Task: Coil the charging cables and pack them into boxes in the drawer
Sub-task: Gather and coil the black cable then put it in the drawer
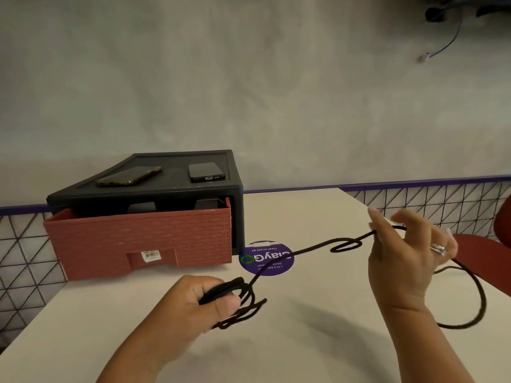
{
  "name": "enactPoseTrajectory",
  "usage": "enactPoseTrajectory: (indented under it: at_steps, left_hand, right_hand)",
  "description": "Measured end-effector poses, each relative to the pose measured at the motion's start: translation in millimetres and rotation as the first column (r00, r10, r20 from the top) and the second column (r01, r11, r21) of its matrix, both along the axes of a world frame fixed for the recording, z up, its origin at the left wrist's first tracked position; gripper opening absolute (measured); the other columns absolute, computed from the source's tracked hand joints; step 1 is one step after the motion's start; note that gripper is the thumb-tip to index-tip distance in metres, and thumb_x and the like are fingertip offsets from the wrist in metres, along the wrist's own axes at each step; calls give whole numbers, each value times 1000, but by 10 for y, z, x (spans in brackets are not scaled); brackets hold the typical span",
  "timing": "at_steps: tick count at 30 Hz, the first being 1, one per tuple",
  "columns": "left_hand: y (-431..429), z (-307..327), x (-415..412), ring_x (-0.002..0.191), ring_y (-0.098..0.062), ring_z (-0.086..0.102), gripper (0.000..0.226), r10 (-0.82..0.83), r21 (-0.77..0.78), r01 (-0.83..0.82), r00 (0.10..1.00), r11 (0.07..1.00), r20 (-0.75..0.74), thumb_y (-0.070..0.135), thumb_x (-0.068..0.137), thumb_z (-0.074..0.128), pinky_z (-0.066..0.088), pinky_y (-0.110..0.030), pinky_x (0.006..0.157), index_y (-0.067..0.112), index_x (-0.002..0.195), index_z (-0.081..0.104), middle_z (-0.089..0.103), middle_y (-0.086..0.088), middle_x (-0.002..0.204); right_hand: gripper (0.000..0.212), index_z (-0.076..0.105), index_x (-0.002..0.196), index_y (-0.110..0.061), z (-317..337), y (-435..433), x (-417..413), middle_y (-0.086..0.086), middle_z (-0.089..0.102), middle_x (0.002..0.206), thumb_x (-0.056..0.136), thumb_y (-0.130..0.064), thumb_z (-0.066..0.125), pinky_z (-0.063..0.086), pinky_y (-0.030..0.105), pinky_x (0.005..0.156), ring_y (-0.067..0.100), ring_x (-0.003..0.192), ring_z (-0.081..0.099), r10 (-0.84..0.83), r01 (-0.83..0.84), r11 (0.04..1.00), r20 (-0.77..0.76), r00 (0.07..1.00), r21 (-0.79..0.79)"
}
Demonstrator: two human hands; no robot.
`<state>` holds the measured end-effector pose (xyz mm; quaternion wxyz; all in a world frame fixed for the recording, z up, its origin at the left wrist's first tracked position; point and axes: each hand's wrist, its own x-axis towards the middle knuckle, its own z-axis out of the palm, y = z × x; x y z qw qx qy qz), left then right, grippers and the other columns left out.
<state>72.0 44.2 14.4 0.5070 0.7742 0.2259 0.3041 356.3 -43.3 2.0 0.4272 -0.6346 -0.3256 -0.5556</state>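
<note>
White table (304, 344) against a grey wall. Black cable (312, 248) runs from coils gripped in the left hand (193, 299), before the red drawer (138, 239), rightward to the right hand (406, 258), which holds it loosely. Purple sticker (266, 259) beside the drawer reads "ClayGo".

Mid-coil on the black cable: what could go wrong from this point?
The small twisted loop in the black cable between the hands may tighten into a kink. The coils gripped by the left hand look uneven and could spring apart. Slack beyond the right hand loops near the table edge and might snag.
</note>
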Motion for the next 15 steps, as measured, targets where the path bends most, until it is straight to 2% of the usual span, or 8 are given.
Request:
enactPoseTrajectory:
  at_steps: [2, 4, 7, 9, 12, 15]
  left_hand:
    - [-19, 25, -27, 40, -7, 30, 35, -38, -155, 59, 990, 986, 135, 46, 46, 79, 31, -17, 46, 18, 47, 58, 33, 8, 42]
    - [-36, 47, -55, 37, -9, 27, 45, 1, -308, 104, 947, 946, 321, 48, 32, 90, 32, -19, 42, 17, 47, 61, 30, 6, 39]
    - [-51, 79, -92, 32, -5, 30, 42, 73, -405, 169, 852, 899, 518, 43, 31, 93, 33, -15, 39, 17, 55, 69, 33, 11, 35]
    - [-56, 101, -100, 34, -7, 17, 40, 118, -427, 179, 805, 886, 582, 41, 33, 92, 34, -15, 39, 19, 53, 66, 16, 10, 38]
    - [-40, 109, -116, 41, -12, 6, 59, 242, -529, 164, 751, 833, 615, 36, 24, 96, 37, -17, 37, 12, 53, 51, 5, 4, 45]
    - [-32, 111, -94, 41, -11, 5, 63, 259, -553, 169, 747, 816, 612, 34, 23, 97, 35, -16, 36, 10, 55, 48, 5, 4, 45]
  right_hand:
    - [29, 60, 107, -20, 10, 51, -36, 5, 41, 101, 83, -5, 62, 34, 50, 84, 30, 90, 37, 112, -112, 994, 22, 993, -6]
    - [26, 58, 110, -20, 5, 113, -96, 5, 40, 97, 85, -13, 59, 36, 41, 73, 29, 86, 37, 200, -200, 980, 26, 979, -19]
    - [32, 67, 110, -10, -54, 203, -263, 4, 45, 84, 79, -2, 61, 37, 21, 72, 22, 79, 41, 404, -406, 914, -85, 911, -12]
    - [37, 66, 110, -11, -71, 221, -397, -6, 43, 78, 74, 2, 63, 34, 2, 76, 8, 77, 39, 518, -526, 850, -235, 823, 31]
    - [40, 63, 107, -20, -5, 188, -487, -17, 50, 79, 75, 4, 69, 36, 1, 70, -2, 75, 48, 623, -624, 769, -383, 682, 139]
    - [28, 66, 100, -20, 95, 109, -513, -24, 58, 76, 79, -3, 68, 37, 0, 69, -12, 78, 53, 702, -676, 698, -407, 584, 235]
